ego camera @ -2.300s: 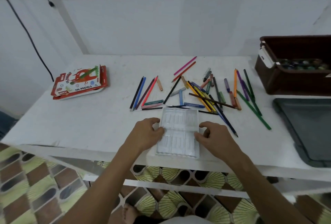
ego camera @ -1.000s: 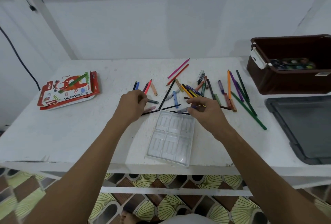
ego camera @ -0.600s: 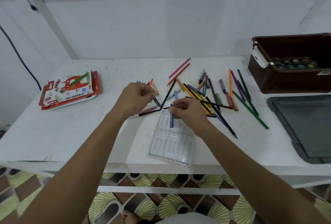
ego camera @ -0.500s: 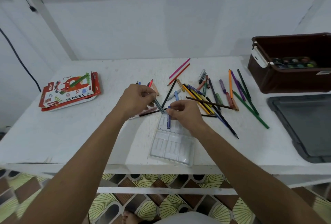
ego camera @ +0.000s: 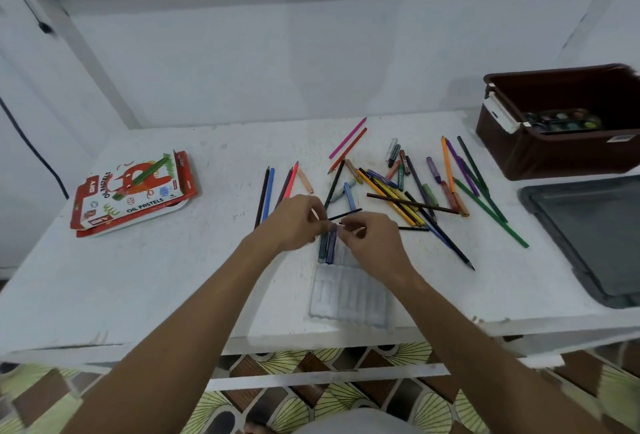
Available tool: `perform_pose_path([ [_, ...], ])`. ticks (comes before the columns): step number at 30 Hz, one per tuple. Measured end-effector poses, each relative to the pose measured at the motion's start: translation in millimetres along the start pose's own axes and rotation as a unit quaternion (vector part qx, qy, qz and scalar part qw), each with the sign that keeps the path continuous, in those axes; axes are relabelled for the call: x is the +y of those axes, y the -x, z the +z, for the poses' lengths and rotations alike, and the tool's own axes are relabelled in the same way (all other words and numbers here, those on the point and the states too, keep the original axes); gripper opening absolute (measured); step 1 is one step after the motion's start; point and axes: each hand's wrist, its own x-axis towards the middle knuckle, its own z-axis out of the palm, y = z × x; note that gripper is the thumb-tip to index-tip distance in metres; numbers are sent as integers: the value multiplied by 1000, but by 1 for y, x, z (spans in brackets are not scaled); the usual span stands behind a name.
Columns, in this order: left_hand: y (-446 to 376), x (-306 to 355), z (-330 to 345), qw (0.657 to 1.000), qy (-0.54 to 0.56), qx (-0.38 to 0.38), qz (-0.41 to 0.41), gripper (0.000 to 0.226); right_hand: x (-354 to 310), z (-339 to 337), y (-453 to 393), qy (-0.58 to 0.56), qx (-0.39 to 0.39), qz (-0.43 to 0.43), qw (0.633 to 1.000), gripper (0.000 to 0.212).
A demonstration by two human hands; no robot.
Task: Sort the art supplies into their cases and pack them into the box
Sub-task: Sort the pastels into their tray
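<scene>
Both hands meet over the far end of the clear plastic tray (ego camera: pixel 349 295) on the white table (ego camera: pixel 166 274); the left hand (ego camera: pixel 298 224) and right hand (ego camera: pixel 372 239) pinch the top of two dark pastels (ego camera: pixel 328 245) lying in the tray's upper-left slots; loose pencils (ego camera: pixel 398 191) lie scattered just beyond.

The far end of the clear ribbed plastic pastel tray (ego camera: pixel 348 289) is covered by the left hand (ego camera: pixel 296 224) and the right hand (ego camera: pixel 375 243), whose meeting fingertips are blurred, so what they pinch cannot be told. The dark brown plastic storage box (ego camera: pixel 561 153) and the grey flat lid (ego camera: pixel 595 236) are cut off by the right edge. The round paint pans (ego camera: pixel 561 120) inside the box are too small to tell colours.
</scene>
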Motion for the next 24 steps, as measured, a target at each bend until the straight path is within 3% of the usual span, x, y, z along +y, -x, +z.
perform_pose_path([
  [4, 4, -9, 2, 1000, -5, -12, 22, 18, 4, 8, 12, 66, -69, -18, 995, 26],
  [8, 11, -14, 8, 1000, 19, -8, 22, 19, 12, 17, 16, 81, -73, -45, 993, 33],
  [18, 30, -18, 37, 995, 40, 83, 47, 20, 28, 7, 9, 139, -138, -95, 976, 45],
  [24, 32, -14, 37, 996, 13, 74, 58, 23, 26, 8, 3, 163, -147, -104, 970, 42],
])
